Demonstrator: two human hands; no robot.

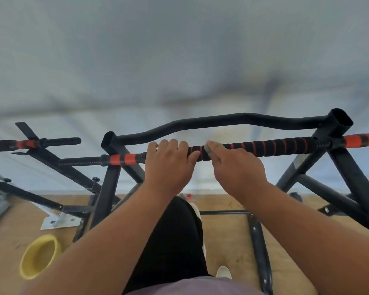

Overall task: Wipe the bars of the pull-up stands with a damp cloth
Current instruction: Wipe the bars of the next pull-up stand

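Pull-up bar (264, 146), foam-wrapped, black with orange spiral bands, running across the middle of the view between two black uprights of the stand (354, 177); a second, curved bare bar (222, 121) lies just behind it. Left hand (168, 165): fingers curled over the bar, thumb beneath, gripping it. Right hand (239, 169): just beside the left, pinching a small grey-green cloth (208, 149) against the foam. Risks, as judged: the cloth shows only as a small wad, so it may skim the top and miss the underside and the grooves of the spiral wrap; the left hand covers a stretch that would go unwiped unless shifted; a too-wet cloth could soak the foam. Yellow bowl (39, 256) stands on the wooden floor (228, 241) below, near the stand's foot.
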